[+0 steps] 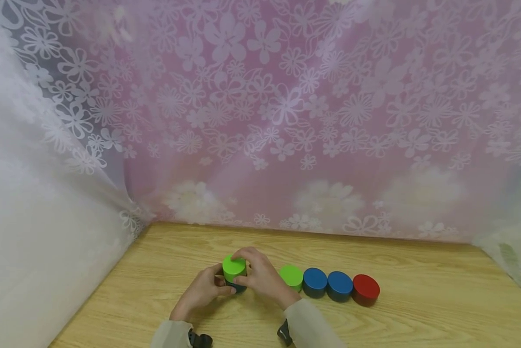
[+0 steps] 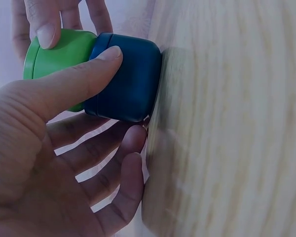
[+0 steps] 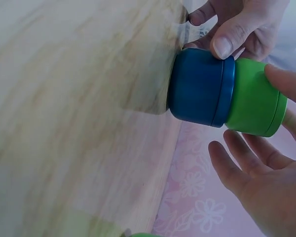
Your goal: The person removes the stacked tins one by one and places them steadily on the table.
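A green round canister (image 1: 234, 266) stands on top of a blue round canister (image 3: 197, 88), forming a stack of two on the wooden table. My left hand (image 1: 202, 290) holds the blue one low down, its thumb laid across the side and its fingers curled behind, as the left wrist view shows. With thumb and fingers, my right hand (image 1: 263, 274) grips the green one from the right and above. The base of the blue canister sits at the tabletop. Each canister has a thin seam line near one end.
To the right, a row of canisters stands on the wooden table (image 1: 417, 290): a green one (image 1: 291, 276), two blue ones, the nearer-left (image 1: 315, 281) and its neighbour (image 1: 340, 285), then a red one (image 1: 366, 289). A pink flowered curtain (image 1: 286, 145) hangs behind, with white cloth (image 1: 47, 217) at left.
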Motion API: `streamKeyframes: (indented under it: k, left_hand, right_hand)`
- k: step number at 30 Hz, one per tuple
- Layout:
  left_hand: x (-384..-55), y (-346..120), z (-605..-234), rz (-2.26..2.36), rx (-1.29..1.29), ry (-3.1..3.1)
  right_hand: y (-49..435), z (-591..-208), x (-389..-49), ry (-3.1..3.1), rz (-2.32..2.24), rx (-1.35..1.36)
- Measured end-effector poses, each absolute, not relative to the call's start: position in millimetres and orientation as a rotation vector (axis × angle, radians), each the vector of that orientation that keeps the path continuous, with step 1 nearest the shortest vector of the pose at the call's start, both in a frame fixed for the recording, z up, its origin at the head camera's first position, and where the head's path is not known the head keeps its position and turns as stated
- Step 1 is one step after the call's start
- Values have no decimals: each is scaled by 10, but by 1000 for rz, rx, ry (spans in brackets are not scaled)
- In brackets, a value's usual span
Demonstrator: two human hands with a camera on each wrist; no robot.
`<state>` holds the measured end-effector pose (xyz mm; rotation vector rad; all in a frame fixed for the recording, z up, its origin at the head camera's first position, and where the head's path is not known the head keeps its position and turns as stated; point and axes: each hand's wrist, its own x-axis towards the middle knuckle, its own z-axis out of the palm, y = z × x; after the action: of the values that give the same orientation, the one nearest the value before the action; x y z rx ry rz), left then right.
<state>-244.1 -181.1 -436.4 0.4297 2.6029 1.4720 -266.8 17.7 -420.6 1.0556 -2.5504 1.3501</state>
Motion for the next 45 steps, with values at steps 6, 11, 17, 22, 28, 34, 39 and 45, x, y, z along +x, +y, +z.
streamKeyframes:
  k: [6,11,17,22,28,34,39,45]
  left_hand:
    - [-2447,-1807,-4372,1488,441,2598]
    - [-2448,-1810,-4381,1495,435,2588]
    - [-2449,-1808,-4386,1521,440,2548]
    - [-2451,-1796,-4389,1516,436,2552]
    - [-2445,-1785,-4376,1517,419,2553]
    - [-2433,-1794,-4373,1507,419,2571]
    - [-2427,-1793,-4375,1507,410,2584]
    - [-2425,-1785,-4376,1501,402,2596]
  right_hand:
    - [182,-4188,-2652,-2529,1388,1058]
    - [205,-4173,-2642,-2540,1420,1038]
    - [258,-4157,-2639,-2530,1410,1028]
    - [319,-4136,-2627,-2512,1393,1029]
    - [439,-4098,-2616,-2506,1393,1023]
    - [562,-4079,-2618,-2505,1351,981]
    - [676,-4048,-2611,-2515,1380,944]
    - [811,-4016,-2598,-2492,1415,938]
